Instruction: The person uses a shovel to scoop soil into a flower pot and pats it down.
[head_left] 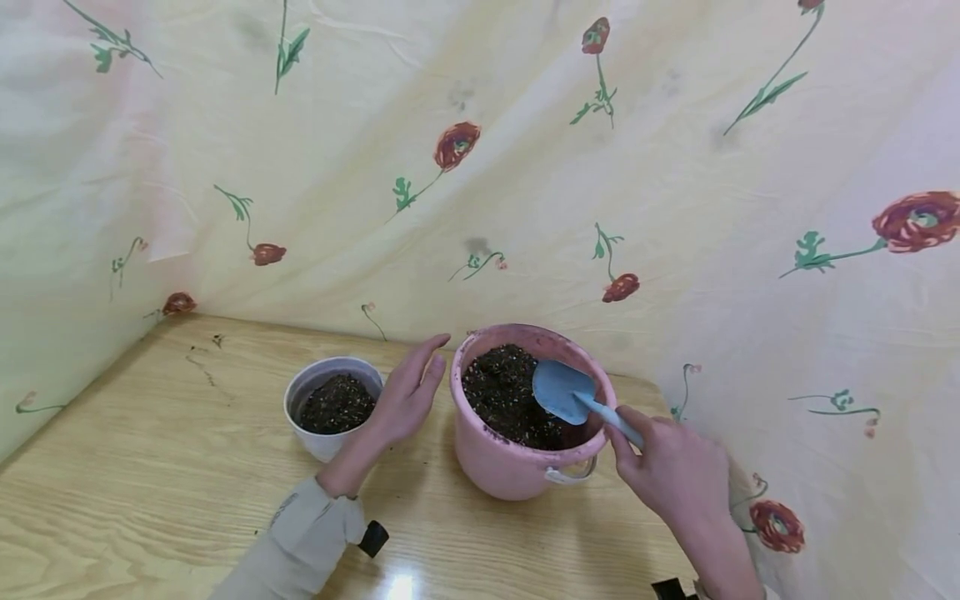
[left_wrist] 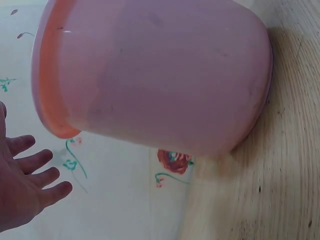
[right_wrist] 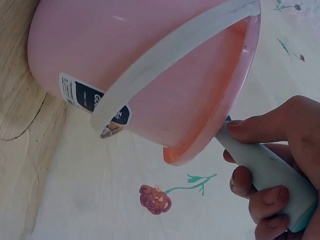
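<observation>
My right hand (head_left: 671, 467) grips the pale handle (right_wrist: 267, 172) of a blue trowel (head_left: 558, 392), thumb along its top. The trowel's blade lies over the dark soil (head_left: 498, 400) inside a pink bucket (head_left: 498, 471), face showing no load of soil. Between the bucket and a white pot (head_left: 318, 442) is my left hand (head_left: 408, 392), its fingers extended and holding nothing. In the left wrist view the fingers (left_wrist: 37, 162) spread loosely beside the bucket's rim. The white pot, left of that hand, also contains dark soil (head_left: 339, 406).
The bucket's white carrying handle (right_wrist: 170, 47) hangs down its side, near a label (right_wrist: 92, 100). Bits of soil dot the wooden table (head_left: 150, 467). A cream cloth with red flowers (head_left: 525, 167) hangs behind and at both sides.
</observation>
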